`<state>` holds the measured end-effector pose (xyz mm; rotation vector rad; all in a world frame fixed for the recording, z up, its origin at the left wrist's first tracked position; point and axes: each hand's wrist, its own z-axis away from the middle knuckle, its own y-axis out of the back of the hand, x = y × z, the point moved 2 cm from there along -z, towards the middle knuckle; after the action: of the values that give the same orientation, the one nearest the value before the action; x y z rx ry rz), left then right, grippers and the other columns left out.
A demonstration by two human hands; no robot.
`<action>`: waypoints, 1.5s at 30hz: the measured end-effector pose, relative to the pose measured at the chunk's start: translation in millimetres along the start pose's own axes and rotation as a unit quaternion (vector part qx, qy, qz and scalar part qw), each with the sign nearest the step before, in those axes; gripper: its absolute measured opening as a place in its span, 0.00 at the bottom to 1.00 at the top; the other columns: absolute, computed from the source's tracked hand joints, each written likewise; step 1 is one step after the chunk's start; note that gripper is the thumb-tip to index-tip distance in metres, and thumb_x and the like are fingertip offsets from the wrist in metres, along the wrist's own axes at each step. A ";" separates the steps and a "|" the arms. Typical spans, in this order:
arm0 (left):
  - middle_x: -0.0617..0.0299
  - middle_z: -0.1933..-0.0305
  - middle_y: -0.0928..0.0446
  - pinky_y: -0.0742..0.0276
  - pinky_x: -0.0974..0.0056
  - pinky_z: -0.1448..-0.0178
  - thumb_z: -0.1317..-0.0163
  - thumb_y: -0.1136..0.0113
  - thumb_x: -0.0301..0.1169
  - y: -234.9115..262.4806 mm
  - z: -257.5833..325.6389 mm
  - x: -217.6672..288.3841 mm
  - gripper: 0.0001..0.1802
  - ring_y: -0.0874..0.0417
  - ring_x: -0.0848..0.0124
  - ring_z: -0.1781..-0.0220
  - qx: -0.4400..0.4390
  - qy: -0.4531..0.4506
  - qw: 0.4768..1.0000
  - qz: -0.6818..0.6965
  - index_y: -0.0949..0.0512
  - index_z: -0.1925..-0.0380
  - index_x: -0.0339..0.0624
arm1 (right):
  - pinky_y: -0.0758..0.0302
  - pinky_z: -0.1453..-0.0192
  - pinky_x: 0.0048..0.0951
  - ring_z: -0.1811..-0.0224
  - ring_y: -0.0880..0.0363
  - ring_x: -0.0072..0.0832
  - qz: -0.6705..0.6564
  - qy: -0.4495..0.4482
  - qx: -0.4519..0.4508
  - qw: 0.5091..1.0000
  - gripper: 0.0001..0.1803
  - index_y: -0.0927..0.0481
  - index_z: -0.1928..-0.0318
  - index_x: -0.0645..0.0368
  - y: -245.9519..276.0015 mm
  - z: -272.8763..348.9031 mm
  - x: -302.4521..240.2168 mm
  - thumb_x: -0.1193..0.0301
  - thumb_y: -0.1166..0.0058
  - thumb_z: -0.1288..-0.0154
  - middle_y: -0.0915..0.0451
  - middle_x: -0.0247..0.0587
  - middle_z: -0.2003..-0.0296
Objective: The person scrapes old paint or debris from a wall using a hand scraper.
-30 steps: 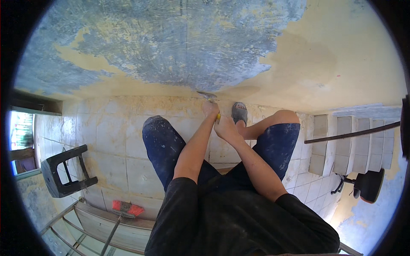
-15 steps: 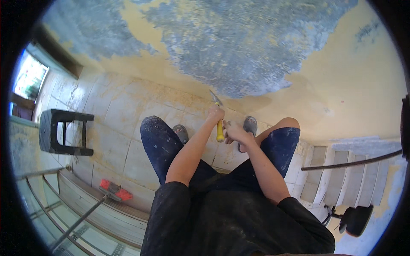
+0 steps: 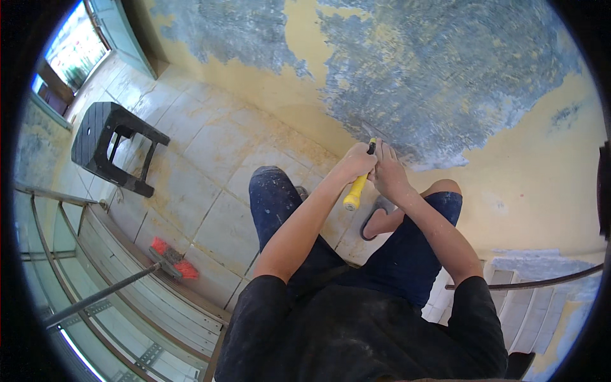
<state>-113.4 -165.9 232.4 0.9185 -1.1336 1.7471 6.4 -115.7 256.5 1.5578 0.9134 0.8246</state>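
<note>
Yellow handled and with its end toward me, a scraper (image 3: pixel 355 193) points up at the wall. My left hand (image 3: pixel 356 162) is closed around the handle near its front. My right hand (image 3: pixel 391 174) lies against the tool's front end, its fingers pressed together and stretched toward the wall. Most of the blade is hidden by the fingers. Just beyond the fingertips is the lower edge of a grey-blue scraped patch (image 3: pixel 439 83) on the yellow-painted wall (image 3: pixel 503 184).
A black plastic stool (image 3: pixel 114 143) stands on the dusty tiled floor (image 3: pixel 216 219) at left. A red-bristled broom (image 3: pixel 170 260) lies beside a glass-and-metal cabinet (image 3: pixel 153 305). An open door (image 3: pixel 124 35) is at far left. Steps (image 3: pixel 525 312) and a rail (image 3: pixel 528 284) are at right.
Both hands have come up closer to the wall with the scraper. My right hand has shifted from beside the handle's lower end to the tool's front. The view has turned.
</note>
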 end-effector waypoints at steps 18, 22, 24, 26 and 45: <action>0.56 0.77 0.25 0.25 0.64 0.75 0.46 0.44 0.26 3.9 -17.4 16.0 0.10 0.22 0.69 0.78 0.018 0.019 0.981 -0.191 0.28 0.66 0.30 | 0.22 0.53 0.43 0.49 0.28 0.52 -0.132 0.012 -0.005 0.991 0.18 0.24 0.57 0.62 -47.2 -53.1 41.2 0.76 0.40 0.53 0.32 0.55 0.55; 0.57 0.73 0.25 0.23 0.64 0.74 0.44 0.45 0.24 -24.7 -21.6 10.6 0.15 0.21 0.70 0.77 -0.055 0.072 0.982 -0.165 0.30 0.56 0.31 | 0.21 0.55 0.43 0.52 0.25 0.53 -0.160 -0.037 -0.058 0.985 0.15 0.23 0.61 0.63 -56.4 -33.6 65.5 0.74 0.40 0.51 0.30 0.58 0.57; 0.58 0.73 0.25 0.23 0.64 0.74 0.43 0.44 0.25 -39.2 -16.6 8.9 0.17 0.22 0.70 0.77 -0.043 0.077 0.977 -0.195 0.30 0.54 0.32 | 0.20 0.56 0.43 0.52 0.24 0.53 -0.165 -0.021 -0.047 0.985 0.13 0.22 0.62 0.63 -57.4 -25.8 70.9 0.74 0.41 0.51 0.29 0.59 0.58; 0.59 0.72 0.25 0.23 0.65 0.74 0.42 0.43 0.26 -51.1 -4.3 6.8 0.18 0.22 0.71 0.77 -0.036 0.092 0.970 -0.222 0.31 0.51 0.33 | 0.20 0.56 0.44 0.52 0.23 0.54 -0.168 -0.009 -0.043 0.985 0.11 0.21 0.64 0.64 -58.5 -19.8 72.8 0.74 0.41 0.51 0.27 0.61 0.58; 0.53 0.83 0.27 0.25 0.58 0.75 0.30 0.51 0.51 -67.3 96.3 -75.8 0.30 0.21 0.61 0.80 0.230 0.122 0.911 -0.321 0.25 0.73 0.30 | 0.22 0.52 0.38 0.51 0.24 0.45 -0.016 0.072 -0.071 0.995 0.10 0.15 0.65 0.62 -105.7 6.1 36.0 0.75 0.48 0.43 0.22 0.54 0.57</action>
<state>-10.4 -259.2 217.7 1.1486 -0.1933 1.5184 15.0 -75.3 152.6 1.3714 0.9594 0.9680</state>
